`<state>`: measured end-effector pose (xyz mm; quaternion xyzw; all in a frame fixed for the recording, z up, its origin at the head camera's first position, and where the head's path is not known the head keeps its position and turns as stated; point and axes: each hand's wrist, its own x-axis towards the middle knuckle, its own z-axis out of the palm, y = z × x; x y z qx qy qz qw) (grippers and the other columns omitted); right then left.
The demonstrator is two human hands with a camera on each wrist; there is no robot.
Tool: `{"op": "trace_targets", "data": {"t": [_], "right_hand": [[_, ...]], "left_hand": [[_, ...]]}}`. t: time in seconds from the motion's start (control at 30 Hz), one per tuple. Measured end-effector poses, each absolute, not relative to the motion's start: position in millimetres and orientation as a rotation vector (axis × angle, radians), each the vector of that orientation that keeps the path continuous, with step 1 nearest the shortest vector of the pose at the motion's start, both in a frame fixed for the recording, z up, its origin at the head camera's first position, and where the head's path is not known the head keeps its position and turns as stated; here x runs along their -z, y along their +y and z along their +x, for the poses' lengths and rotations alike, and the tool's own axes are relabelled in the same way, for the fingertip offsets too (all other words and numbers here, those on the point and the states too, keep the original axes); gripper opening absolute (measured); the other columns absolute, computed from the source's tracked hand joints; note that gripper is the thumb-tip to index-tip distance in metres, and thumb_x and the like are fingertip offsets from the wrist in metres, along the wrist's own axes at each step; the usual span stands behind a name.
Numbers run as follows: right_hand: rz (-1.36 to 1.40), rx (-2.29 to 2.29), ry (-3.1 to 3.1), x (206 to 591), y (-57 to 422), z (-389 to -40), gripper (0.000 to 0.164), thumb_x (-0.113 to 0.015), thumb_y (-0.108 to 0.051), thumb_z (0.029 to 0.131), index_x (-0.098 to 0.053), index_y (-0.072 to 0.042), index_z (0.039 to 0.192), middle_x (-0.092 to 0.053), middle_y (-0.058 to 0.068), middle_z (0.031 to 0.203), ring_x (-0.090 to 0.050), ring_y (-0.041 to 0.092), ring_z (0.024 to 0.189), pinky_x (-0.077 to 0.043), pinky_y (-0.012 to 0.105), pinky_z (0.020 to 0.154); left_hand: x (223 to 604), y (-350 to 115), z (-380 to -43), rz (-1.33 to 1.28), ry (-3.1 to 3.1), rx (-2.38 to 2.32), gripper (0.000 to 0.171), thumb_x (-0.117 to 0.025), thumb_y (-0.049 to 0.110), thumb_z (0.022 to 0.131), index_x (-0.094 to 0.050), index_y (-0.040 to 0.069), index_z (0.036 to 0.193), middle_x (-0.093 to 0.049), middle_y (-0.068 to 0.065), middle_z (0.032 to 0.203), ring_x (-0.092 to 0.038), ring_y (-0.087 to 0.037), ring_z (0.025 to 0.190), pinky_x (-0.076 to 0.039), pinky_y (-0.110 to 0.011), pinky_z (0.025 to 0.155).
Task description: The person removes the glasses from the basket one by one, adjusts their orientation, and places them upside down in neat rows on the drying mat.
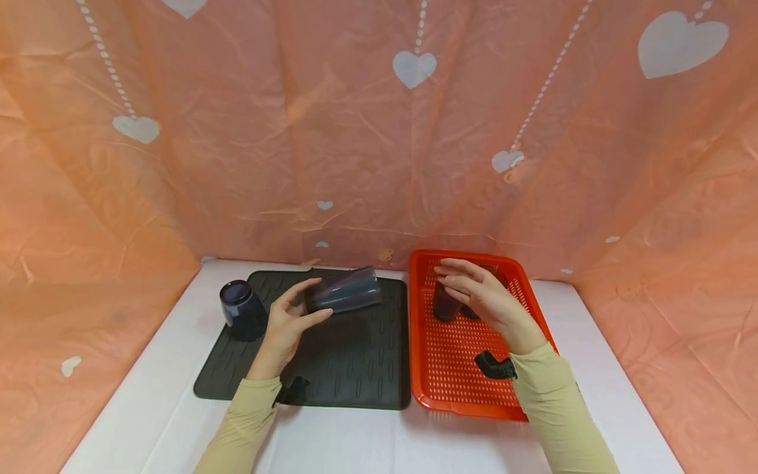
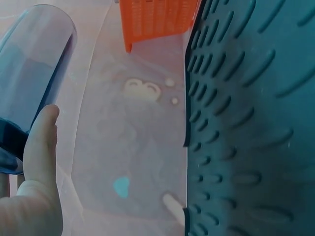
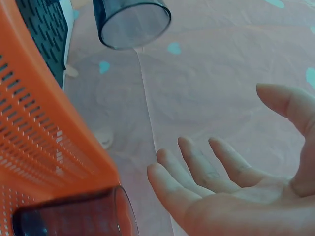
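Observation:
My left hand (image 1: pixel 287 326) grips one end of a dark tinted drinking glass (image 1: pixel 349 289), thumb on the near side and fingers behind. The glass lies nearly sideways in the air over the black ridged drying mat (image 1: pixel 355 368), its other end pointing right. In the left wrist view, the thumb (image 2: pixel 42 142) presses along its clear wall. Over the red basket, my right hand (image 1: pixel 488 299) holds nothing, its fingers (image 3: pixel 192 167) spread and loosely bent. Below it a dark glass (image 1: pixel 445 303) stands in the basket, with another dark glass beside it partly hidden by the hand.
Another dark glass (image 1: pixel 243 313) stands at the mat's left end. The red perforated basket (image 1: pixel 417 355) sits right beside the mat on a white table (image 1: pixel 337 441). An orange curtain (image 1: pixel 355 151) with white hearts hangs behind and along both sides.

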<state>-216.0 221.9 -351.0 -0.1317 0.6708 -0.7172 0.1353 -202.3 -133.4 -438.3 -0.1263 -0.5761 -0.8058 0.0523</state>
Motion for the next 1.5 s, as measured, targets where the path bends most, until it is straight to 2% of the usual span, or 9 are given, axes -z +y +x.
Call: {"op": "trace_targets", "data": {"t": [0.17,0.23,0.4,0.57,0.77,0.97,1.13,1.27,1.5], "right_hand": [[-0.393,2.101,1.936,348.3,234.3,-214.3,0.052,-0.049,-0.013,0.101,-0.029,0.008,0.144,-0.042,0.021,0.142,-0.042,0.032,0.129,-0.032,0.041,0.108],[-0.407,2.125,1.927,348.1,239.1,-213.8,0.047,-0.048,-0.013,0.101,-0.034,0.004,0.142,-0.045,0.018,0.139,-0.042,0.033,0.130,-0.033,0.041,0.108],[-0.481,2.258,1.868,348.6,251.5,-213.6,0.030,-0.046,-0.008,0.101,-0.051,-0.006,0.130,-0.056,0.011,0.130,-0.052,0.025,0.121,-0.039,0.035,0.104],[-0.462,2.336,1.894,348.0,262.2,-214.8,0.030,-0.048,-0.008,0.100,-0.052,-0.001,0.130,-0.062,0.006,0.122,-0.058,0.016,0.112,-0.042,0.031,0.101],[-0.413,2.319,2.049,348.3,272.9,-217.3,0.033,-0.051,-0.008,0.099,-0.049,0.002,0.131,-0.061,0.002,0.119,-0.057,0.010,0.110,-0.039,0.029,0.101],[-0.395,2.289,2.121,349.8,284.1,-218.5,0.036,-0.052,-0.009,0.099,-0.047,0.003,0.133,-0.058,0.002,0.122,-0.050,0.012,0.117,-0.039,0.022,0.098],[-0.369,2.333,2.120,350.7,293.1,-222.2,0.031,-0.052,-0.009,0.099,-0.053,-0.003,0.129,-0.059,0.000,0.121,-0.048,0.012,0.117,-0.039,0.019,0.095],[-0.342,2.334,2.149,352.2,297.3,-225.3,0.025,-0.053,-0.011,0.099,-0.059,-0.011,0.123,-0.060,-0.001,0.120,-0.046,0.012,0.119,-0.038,0.020,0.095],[-0.281,2.281,2.212,353.4,299.9,-228.8,0.022,-0.055,-0.015,0.098,-0.060,-0.016,0.119,-0.059,-0.001,0.120,-0.045,0.010,0.119,-0.034,0.025,0.101]], "left_hand": [[438.1,-145.7,-201.8,-0.335,-1.756,2.439,0.066,-0.074,-0.015,0.074,-0.049,-0.004,0.134,-0.045,-0.015,0.131,-0.056,-0.029,0.114,-0.053,-0.033,0.084],[438.2,-151.4,-201.5,-0.320,-1.750,2.424,0.065,-0.073,-0.016,0.074,-0.049,-0.004,0.134,-0.045,-0.015,0.131,-0.055,-0.028,0.116,-0.053,-0.032,0.085],[437.9,-161.9,-200.8,-0.267,-1.755,2.386,0.066,-0.074,-0.015,0.074,-0.051,-0.002,0.134,-0.045,-0.013,0.131,-0.053,-0.027,0.117,-0.051,-0.030,0.087],[437.2,-170.0,-199.1,-0.229,-1.747,2.369,0.065,-0.073,-0.016,0.074,-0.052,-0.002,0.133,-0.045,-0.012,0.129,-0.055,-0.025,0.115,-0.052,-0.028,0.086],[435.8,-178.8,-198.6,-0.234,-1.778,2.317,0.066,-0.075,-0.015,0.073,-0.051,-0.003,0.134,-0.046,-0.012,0.128,-0.057,-0.022,0.115,-0.052,-0.028,0.084],[435.1,-186.5,-195.3,-0.175,-1.834,2.261,0.068,-0.078,-0.011,0.072,-0.052,-0.001,0.133,-0.049,-0.013,0.123,-0.060,-0.021,0.109,-0.054,-0.027,0.081],[435.7,-192.4,-190.6,-0.107,-1.888,2.216,0.067,-0.080,-0.007,0.072,-0.053,0.006,0.132,-0.050,-0.012,0.124,-0.063,-0.018,0.104,-0.053,-0.025,0.080],[435.9,-195.9,-188.2,-0.079,-1.895,2.194,0.069,-0.081,-0.006,0.072,-0.050,0.003,0.132,-0.050,-0.010,0.124,-0.063,-0.017,0.101,-0.054,-0.024,0.077],[433.1,-199.7,-186.2,-0.023,-1.878,2.184,0.066,-0.082,-0.005,0.070,-0.052,0.006,0.128,-0.054,-0.006,0.120,-0.063,-0.014,0.099,-0.054,-0.023,0.075]]}}
